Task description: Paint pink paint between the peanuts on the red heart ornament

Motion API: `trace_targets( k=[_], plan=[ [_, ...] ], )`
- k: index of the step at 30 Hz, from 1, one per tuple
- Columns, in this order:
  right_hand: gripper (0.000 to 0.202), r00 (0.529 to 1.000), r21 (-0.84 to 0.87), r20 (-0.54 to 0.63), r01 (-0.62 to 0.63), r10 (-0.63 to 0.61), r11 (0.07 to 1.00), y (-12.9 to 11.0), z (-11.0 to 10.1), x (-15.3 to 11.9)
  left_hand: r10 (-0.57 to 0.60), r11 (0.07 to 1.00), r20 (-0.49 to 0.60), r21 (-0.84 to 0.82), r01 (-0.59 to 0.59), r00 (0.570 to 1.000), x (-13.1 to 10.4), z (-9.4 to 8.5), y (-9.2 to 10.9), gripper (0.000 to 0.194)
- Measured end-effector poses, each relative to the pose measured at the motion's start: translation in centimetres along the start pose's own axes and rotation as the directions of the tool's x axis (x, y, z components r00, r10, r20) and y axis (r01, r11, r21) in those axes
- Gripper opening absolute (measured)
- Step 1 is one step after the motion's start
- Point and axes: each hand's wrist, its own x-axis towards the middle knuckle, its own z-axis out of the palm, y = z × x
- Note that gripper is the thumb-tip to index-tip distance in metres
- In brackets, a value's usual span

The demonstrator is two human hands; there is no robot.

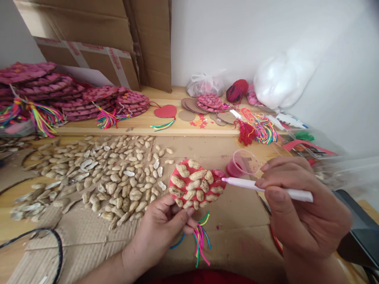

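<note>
My left hand (166, 223) grips the lower edge of a red heart-shaped card (186, 179) covered with peanuts in their shells. Colourful tassel strings (201, 240) hang below it. Between the thumb and fingers of my right hand (296, 197) is a white pen-like stick (266, 188), its pink tip touching the peanut at the card's right side. That peanut (219, 176) is coloured pink, while the others are plain tan. Just behind the stick stands a clear plastic cup (241, 163) with pink liquid in it.
Loose peanuts (118, 181) and shells cover the cardboard at the left. Stacks of pink pieces (65, 94) stand behind them. A red heart (165, 111), yarn (237, 91) and tassels (263, 128) lie on the back ledge. A black cable (60, 252) curves at the lower left.
</note>
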Motion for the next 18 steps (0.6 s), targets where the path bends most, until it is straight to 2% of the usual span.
trace_targets(
  k=[8,14,18],
  plan=[
    [0.012,0.992,-0.065,0.12,0.041,-0.033,0.997,0.35,-0.71,-0.12,-0.004,1.0,-0.001,-0.005,0.004,1.0,0.06,-0.04,0.03,0.029],
    [0.008,0.999,-0.064,0.031,0.023,-0.021,0.998,0.1,-0.31,0.01,-0.003,1.0,-0.005,-0.014,0.003,1.0,0.02,-0.11,0.01,0.027],
    [0.008,0.996,-0.041,0.079,0.031,-0.028,0.999,0.17,-0.35,-0.04,0.002,1.0,-0.004,-0.019,-0.002,1.0,0.01,-0.11,0.07,0.027]
  ],
)
